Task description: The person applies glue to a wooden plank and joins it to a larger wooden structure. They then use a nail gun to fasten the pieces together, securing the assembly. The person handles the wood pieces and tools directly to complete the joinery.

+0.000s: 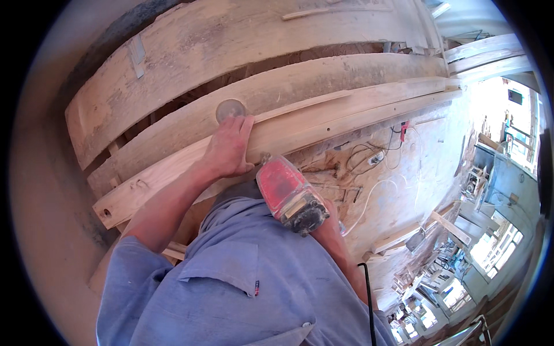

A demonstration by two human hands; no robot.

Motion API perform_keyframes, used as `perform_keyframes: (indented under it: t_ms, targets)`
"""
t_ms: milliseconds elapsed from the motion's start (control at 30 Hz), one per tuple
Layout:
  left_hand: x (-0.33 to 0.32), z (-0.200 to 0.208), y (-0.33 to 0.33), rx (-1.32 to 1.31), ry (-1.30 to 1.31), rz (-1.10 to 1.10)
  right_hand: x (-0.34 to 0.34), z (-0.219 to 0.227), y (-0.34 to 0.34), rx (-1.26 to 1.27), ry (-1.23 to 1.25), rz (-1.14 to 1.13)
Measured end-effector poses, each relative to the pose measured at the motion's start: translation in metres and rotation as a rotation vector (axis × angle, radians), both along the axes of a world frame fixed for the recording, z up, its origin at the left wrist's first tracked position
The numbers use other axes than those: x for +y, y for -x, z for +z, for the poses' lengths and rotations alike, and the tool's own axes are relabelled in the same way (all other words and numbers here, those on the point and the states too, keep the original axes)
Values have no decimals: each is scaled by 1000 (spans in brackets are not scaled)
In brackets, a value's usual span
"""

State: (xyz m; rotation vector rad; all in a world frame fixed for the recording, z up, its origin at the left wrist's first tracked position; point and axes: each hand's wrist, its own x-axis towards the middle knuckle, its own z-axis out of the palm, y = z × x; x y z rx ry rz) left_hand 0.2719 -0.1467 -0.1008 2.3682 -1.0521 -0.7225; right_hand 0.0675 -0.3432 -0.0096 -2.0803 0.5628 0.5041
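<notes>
My left hand (229, 147) lies across a pale wooden beam (288, 128), fingers curled over its far side and thumb at the near edge. Just beyond the fingers is a round grey disc (231, 108); its lower edge is hidden, and I cannot tell whether the fingers touch it. Close to my body, my right hand (331, 218) grips a dusty red power tool (283, 187) with a dark rear end. Most of that hand is behind the tool. The tool's metal tip (265, 157) points toward the beam, near my left thumb.
Wide, dusty boards (231, 43) lie beyond the beam, with dark gaps between them. On the floor to the right are tangled cords (369, 158) and a red connector (404, 130). A black cable (368, 294) hangs by my right arm. Timber and clutter (427, 271) stand farther right, near bright windows.
</notes>
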Motion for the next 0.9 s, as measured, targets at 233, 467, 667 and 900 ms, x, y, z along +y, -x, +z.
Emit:
perform_keyframes:
  t_ms: [233, 467, 667, 900]
  targets:
    - [1, -3, 3, 2, 18, 23, 2, 25, -22, -24, 50, 78]
    - [0, 5, -3, 47, 20, -10, -2, 14, 10, -62, -94, -113]
    - [9, -9, -39, 227, -83, -117, -2, 7, -3, 150, -13, 154]
    - [-9, -20, -54, 332, -175, -124, 13, 15, -29, 105, 105, 279]
